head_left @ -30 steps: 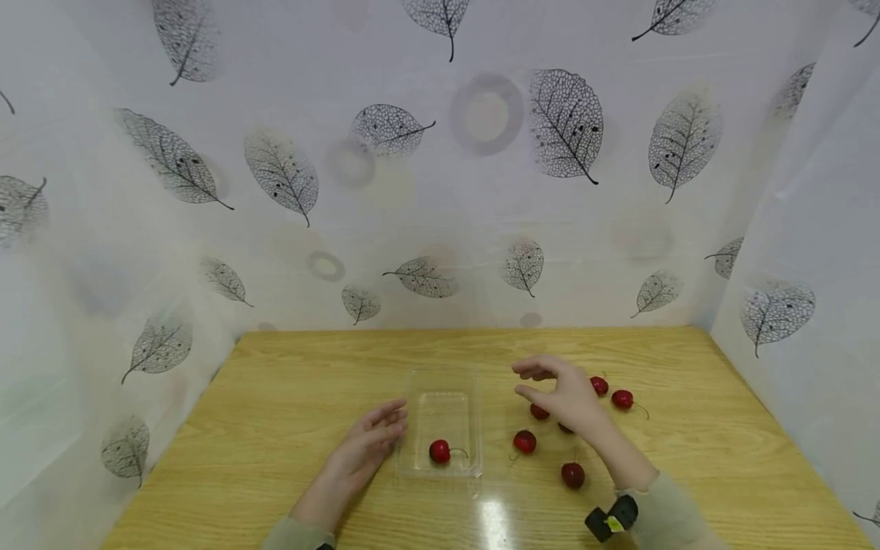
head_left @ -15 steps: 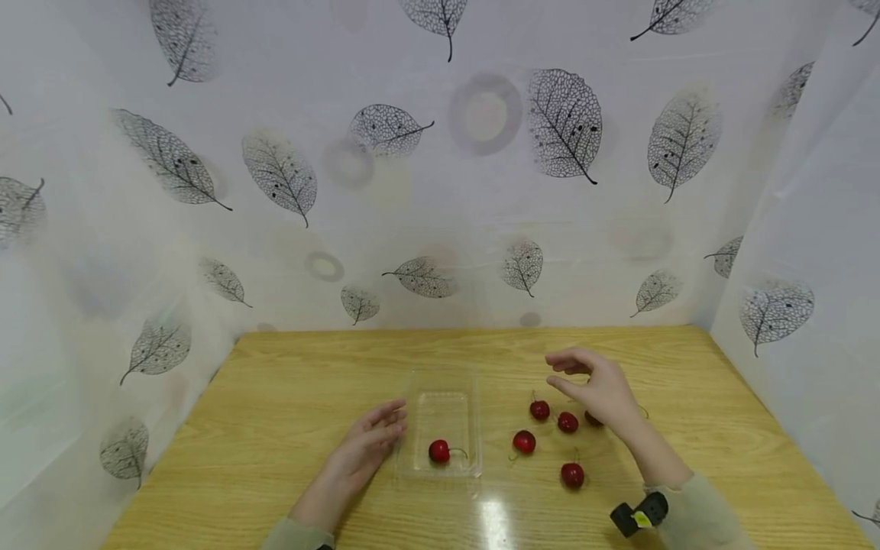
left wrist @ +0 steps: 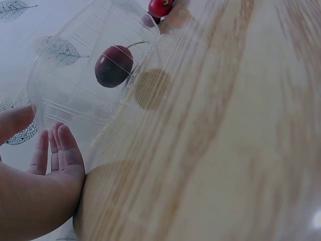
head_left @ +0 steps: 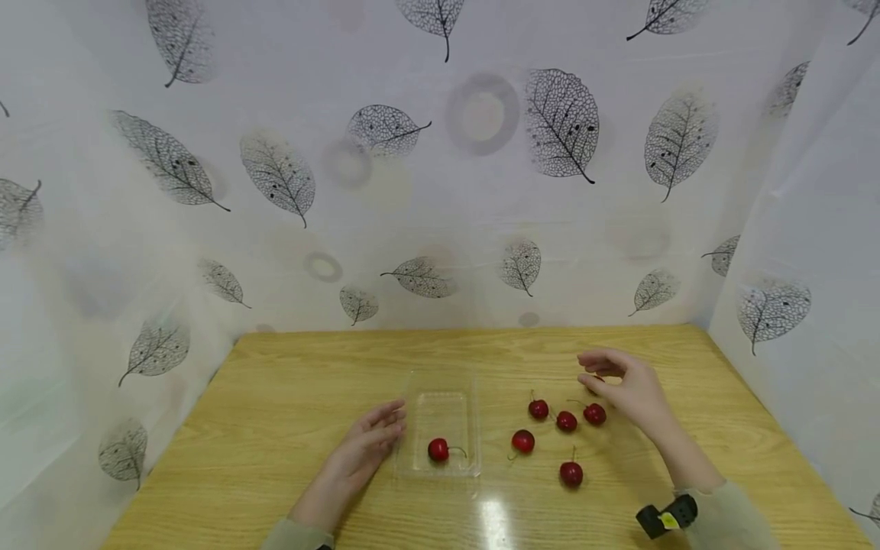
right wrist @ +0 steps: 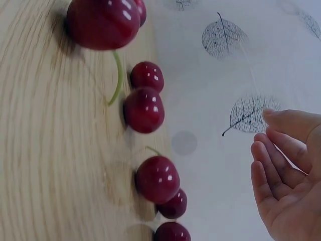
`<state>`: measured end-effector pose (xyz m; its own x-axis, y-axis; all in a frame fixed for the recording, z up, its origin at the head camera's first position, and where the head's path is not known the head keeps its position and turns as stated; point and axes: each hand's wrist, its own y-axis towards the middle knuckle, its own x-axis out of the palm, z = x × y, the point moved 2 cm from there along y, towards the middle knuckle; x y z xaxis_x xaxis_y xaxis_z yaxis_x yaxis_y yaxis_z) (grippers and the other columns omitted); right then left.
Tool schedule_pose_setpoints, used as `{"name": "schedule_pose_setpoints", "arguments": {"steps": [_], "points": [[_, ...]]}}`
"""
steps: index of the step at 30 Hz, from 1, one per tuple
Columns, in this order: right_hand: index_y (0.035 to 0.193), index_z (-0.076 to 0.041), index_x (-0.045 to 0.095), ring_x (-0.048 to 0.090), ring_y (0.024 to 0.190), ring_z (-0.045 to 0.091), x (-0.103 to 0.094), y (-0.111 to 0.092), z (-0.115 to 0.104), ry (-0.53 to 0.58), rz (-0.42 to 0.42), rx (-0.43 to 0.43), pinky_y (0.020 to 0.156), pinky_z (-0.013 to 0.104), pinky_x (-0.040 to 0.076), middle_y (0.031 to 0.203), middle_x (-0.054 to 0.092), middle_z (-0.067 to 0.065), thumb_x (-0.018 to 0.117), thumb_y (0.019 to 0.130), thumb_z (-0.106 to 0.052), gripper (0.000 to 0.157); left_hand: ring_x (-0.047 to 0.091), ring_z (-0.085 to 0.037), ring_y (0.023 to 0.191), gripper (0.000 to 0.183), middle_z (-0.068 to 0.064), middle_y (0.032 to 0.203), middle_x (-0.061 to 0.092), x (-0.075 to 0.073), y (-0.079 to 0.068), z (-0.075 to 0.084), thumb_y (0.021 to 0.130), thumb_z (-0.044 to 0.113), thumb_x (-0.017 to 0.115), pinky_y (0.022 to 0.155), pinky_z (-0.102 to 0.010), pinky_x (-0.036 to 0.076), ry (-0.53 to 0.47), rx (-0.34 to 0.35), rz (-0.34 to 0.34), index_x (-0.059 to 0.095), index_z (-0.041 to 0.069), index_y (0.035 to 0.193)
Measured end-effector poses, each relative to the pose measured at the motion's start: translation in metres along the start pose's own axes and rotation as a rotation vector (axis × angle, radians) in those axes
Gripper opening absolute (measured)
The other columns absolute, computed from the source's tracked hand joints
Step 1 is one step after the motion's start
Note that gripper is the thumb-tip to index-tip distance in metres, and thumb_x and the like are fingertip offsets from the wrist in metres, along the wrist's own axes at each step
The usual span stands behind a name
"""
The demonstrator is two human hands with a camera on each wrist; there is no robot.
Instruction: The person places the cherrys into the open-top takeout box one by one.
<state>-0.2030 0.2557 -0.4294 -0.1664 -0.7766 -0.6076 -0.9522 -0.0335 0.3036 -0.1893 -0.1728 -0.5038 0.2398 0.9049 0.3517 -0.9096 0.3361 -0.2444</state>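
Note:
My left hand (head_left: 359,452) rests at the left side of a clear plastic box (head_left: 440,412), its loosely bent fingers right at the wall. One dark red cherry (head_left: 438,450) with a stem lies in the near part of the box; in the left wrist view that cherry (left wrist: 114,66) shows through the plastic. My right hand (head_left: 629,388) hovers over the far right cherries, thumb and fingers parted with nothing between them. Behind its fingertips a cherry (head_left: 596,381) is partly hidden. In the right wrist view, the hand (right wrist: 288,175) is apart from the cherries (right wrist: 144,110).
Right of the box, several loose cherries lie on the wooden table (head_left: 309,367), among them a near cherry (head_left: 571,474) and a cherry (head_left: 523,441) closest to the box. A leaf-patterned sheet (head_left: 440,191) stands behind the table and along both sides.
My right hand has moved to the right, uncovering cherries in the middle of the group and covering those at the far right. The left hand and the box have stayed put.

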Motion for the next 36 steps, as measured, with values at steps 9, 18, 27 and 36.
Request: {"name": "schedule_pose_setpoints", "arguments": {"steps": [9, 18, 27, 36], "points": [[0.122, 0.001, 0.074, 0.057, 0.088, -0.021, -0.018, -0.006, 0.022, -0.009, 0.027, 0.068, 0.077, 0.006, 0.051, 0.113, 0.077, 0.024, 0.079, 0.095, -0.011, 0.029, 0.061, -0.003, 0.112, 0.047, 0.006, 0.126, 0.058, -0.001, -0.001, -0.001, 0.104, 0.000, 0.060, 0.102, -0.019, 0.051, 0.000, 0.007, 0.005, 0.051, 0.005, 0.150], [0.122, 0.005, 0.073, 0.056, 0.085, -0.020, -0.024, -0.015, 0.048, -0.018, 0.041, 0.113, 0.075, 0.005, 0.050, 0.114, 0.076, 0.027, 0.080, 0.095, -0.009, 0.031, 0.061, -0.004, 0.112, 0.046, 0.006, 0.126, 0.058, -0.001, -0.002, 0.000, 0.104, 0.000, 0.060, 0.102, -0.019, 0.051, -0.007, 0.006, 0.020, 0.051, 0.005, 0.149], [0.121, 0.008, 0.072, 0.056, 0.081, -0.020, -0.026, -0.017, 0.065, -0.032, 0.049, 0.165, 0.073, 0.004, 0.050, 0.112, 0.075, 0.029, 0.080, 0.095, -0.010, 0.033, 0.061, -0.004, 0.112, 0.046, 0.006, 0.126, 0.057, 0.000, -0.002, 0.001, 0.104, 0.001, 0.060, 0.102, -0.019, 0.051, -0.012, 0.013, -0.004, 0.051, 0.005, 0.149], [0.123, 0.008, 0.071, 0.056, 0.081, -0.019, -0.026, -0.020, 0.080, -0.043, 0.033, 0.193, 0.071, 0.007, 0.050, 0.111, 0.075, 0.026, 0.078, 0.098, -0.017, 0.036, 0.060, -0.004, 0.112, 0.047, 0.005, 0.125, 0.055, -0.001, -0.003, 0.001, 0.103, 0.000, 0.060, 0.102, -0.019, 0.051, -0.013, 0.007, 0.003, 0.050, 0.005, 0.149]]}}
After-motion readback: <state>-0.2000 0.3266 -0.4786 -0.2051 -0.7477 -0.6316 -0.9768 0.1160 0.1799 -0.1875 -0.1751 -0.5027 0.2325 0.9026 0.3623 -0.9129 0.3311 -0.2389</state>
